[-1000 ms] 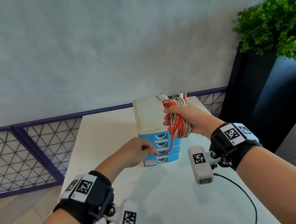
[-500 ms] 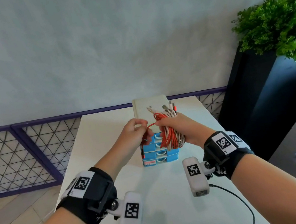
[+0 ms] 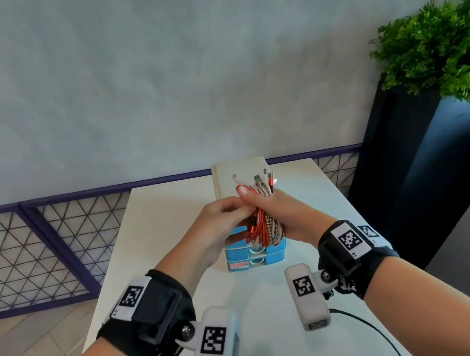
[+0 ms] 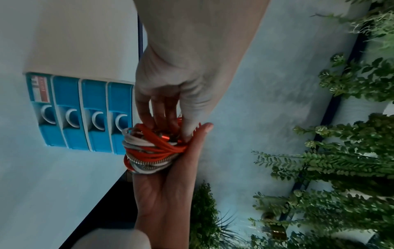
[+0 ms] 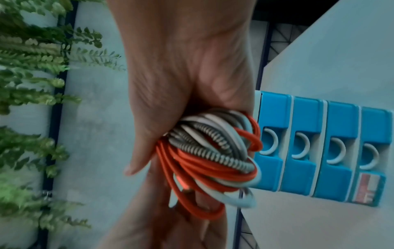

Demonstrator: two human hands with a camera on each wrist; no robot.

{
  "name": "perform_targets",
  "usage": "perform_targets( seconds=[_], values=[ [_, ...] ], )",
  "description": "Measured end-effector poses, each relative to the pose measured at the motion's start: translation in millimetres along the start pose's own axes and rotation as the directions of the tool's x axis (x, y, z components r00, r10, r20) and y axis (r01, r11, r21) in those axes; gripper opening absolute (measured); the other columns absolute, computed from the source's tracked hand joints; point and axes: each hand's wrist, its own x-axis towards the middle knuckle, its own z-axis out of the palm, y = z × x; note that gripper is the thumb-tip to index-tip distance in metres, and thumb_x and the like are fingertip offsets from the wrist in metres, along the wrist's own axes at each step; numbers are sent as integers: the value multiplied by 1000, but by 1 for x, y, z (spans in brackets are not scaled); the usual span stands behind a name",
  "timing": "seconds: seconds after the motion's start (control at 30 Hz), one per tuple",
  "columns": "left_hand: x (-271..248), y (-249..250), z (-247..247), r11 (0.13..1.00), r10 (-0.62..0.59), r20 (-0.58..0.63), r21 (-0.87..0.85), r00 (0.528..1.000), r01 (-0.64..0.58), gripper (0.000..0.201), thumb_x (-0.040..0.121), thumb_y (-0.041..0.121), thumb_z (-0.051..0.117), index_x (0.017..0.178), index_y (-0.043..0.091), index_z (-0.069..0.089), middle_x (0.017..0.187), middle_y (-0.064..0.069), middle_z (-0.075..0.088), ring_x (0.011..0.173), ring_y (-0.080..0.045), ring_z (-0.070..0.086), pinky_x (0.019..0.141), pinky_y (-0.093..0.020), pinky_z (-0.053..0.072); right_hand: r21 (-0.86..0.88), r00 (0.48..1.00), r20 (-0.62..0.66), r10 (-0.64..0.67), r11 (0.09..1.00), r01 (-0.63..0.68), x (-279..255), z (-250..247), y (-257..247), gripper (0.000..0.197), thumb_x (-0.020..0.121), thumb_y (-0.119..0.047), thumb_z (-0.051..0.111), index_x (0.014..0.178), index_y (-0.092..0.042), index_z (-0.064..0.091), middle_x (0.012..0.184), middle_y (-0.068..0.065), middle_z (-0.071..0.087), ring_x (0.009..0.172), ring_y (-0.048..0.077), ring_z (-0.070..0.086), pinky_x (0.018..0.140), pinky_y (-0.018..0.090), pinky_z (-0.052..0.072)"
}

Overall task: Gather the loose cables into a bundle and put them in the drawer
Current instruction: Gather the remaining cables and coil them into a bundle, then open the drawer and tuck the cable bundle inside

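My right hand grips a coiled cable bundle of red, white and braided grey cables, held upright just in front of the drawer unit. Several plugs stick out above my fist. My left hand has its fingers curled onto the bundle and pinches the red cable near its metal plug. The right wrist view shows the cable bundle in my fist beside the drawer unit. Its blue drawers are all closed.
The drawer unit stands on a white table near its far edge. A purple mesh railing runs behind and to the left. A dark planter with a green plant stands on the right.
My left hand rose from the drawer fronts to the bundle, bringing the red cable's loose end with it. My right hand moved the bundle left and lower, in front of the drawers.
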Motion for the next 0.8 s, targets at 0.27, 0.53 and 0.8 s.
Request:
perform_targets(
  seconds=[0.27, 0.53, 0.8],
  values=[
    [-4, 2, -19, 979, 20, 121, 198, 993, -43, 11, 91, 7, 58, 91, 12, 68, 83, -3, 73, 77, -12, 69, 77, -24, 57, -126, 994, 48, 96, 988, -89, 3, -2, -6, 49, 72, -29, 82, 102, 6, 66, 92, 22, 67, 85, 33, 67, 86, 44, 56],
    [-12, 1, -34, -135, 534, 329, 943, 779, -305, 90, 71, 35, 77, 143, 21, 25, 146, -3, 35, 131, -25, 40, 99, -37, 41, -448, 981, 87, 175, 886, -119, -5, -7, -21, 23, 81, -9, 70, 98, 4, 64, 75, 12, 69, 69, 22, 67, 76, 36, 58],
    [9, -6, -14, -424, 489, 675, 737, 553, -526, 36, 78, 15, 52, 113, 11, 53, 107, -5, 63, 105, -25, 60, 101, -36, 44, -582, 905, 280, 321, 806, -106, -9, 10, -20, 15, 82, -10, 67, 93, -2, 61, 80, 12, 62, 79, 24, 60, 85, 40, 52]
  ],
)
